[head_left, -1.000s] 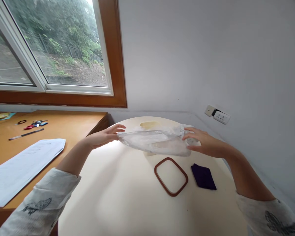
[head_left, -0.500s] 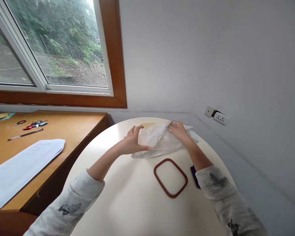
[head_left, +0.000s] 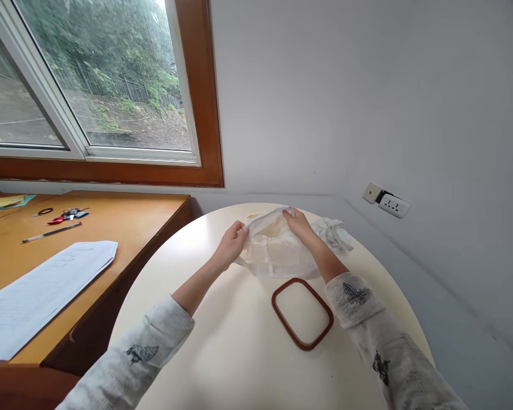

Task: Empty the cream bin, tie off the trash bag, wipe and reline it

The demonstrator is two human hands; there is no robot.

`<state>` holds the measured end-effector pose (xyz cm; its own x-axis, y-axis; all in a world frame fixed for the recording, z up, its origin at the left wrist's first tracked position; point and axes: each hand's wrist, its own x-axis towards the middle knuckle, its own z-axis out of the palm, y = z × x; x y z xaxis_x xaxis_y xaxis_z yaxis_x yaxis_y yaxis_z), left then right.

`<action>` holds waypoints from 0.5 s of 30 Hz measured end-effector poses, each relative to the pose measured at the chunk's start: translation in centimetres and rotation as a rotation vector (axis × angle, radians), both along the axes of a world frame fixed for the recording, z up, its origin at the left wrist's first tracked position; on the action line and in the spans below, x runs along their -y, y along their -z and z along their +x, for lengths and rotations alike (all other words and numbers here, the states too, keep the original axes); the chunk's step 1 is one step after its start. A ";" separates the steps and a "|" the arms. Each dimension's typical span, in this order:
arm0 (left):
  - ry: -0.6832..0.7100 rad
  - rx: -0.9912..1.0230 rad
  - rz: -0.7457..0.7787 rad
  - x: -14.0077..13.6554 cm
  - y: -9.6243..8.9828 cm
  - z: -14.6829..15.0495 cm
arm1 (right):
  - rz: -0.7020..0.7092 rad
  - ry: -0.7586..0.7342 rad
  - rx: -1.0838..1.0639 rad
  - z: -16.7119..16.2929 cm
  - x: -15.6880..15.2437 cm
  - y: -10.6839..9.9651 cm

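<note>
Both hands hold the upper edge of a thin, see-through white plastic bag (head_left: 277, 256) at the far side of the round table. My left hand (head_left: 232, 245) pinches its left corner. My right hand (head_left: 300, 225) grips the same edge farther right, and the edge is stretched between them. Something pale yellow shows through the bag, too blurred to name. Below the bag, nearer to me, a brown rounded-rectangular frame (head_left: 302, 344) lies flat on the table, touched by neither hand.
Crumpled white plastic (head_left: 336, 233) lies right of the bag on the cream table (head_left: 205, 353). On the wooden desk (head_left: 145, 219) at left are papers (head_left: 47, 296), a pen (head_left: 51, 232) and keys (head_left: 70, 214). A wall stands behind, with a socket (head_left: 394, 205).
My left hand has closed on the bag's edge, where it was spread open before. The bag's edge is now raised and drawn taut. My right forearm has shifted left.
</note>
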<state>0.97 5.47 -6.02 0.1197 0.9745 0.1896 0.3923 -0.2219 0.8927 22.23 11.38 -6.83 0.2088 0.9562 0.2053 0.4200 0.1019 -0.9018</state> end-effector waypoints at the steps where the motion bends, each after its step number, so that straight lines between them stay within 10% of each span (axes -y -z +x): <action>1: -0.010 0.021 -0.009 -0.4 0.2 0.0 | -0.029 -0.017 -0.022 -0.2 0.1 0.5; 15: -0.087 0.106 -0.101 -0.6 -0.9 -3.5 | -0.114 -0.156 -0.068 -2.0 3.0 1.6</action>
